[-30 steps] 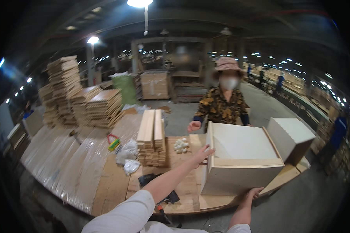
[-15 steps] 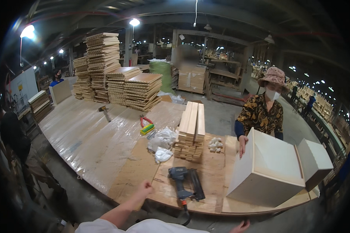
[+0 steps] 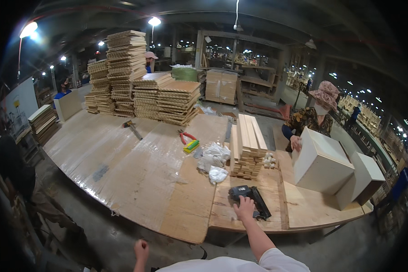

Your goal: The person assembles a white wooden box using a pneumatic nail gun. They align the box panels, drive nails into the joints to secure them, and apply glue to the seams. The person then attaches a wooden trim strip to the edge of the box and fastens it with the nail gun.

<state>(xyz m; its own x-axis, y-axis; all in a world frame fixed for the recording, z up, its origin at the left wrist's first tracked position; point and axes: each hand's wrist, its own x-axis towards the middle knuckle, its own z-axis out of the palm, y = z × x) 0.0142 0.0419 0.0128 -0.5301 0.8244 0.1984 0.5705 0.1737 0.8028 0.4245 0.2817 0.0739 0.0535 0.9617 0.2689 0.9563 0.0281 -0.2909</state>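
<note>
Two hands: right hand (image 3: 245, 209) on black pistol-shaped nail gun (image 3: 261, 203), grip unclear; left hand (image 3: 141, 249) curled. Full palm wrap should steady it.

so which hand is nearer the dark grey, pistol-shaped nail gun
Right: the right hand is on the nail gun; the left hand is well apart from it, off to its left.

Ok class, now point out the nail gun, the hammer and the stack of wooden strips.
Nail gun (image 3: 261, 204), head view: on its long black magazine.
Hammer (image 3: 135, 131), head view: on its handle.
Stack of wooden strips (image 3: 249, 139), head view: on the upper strips.
</note>
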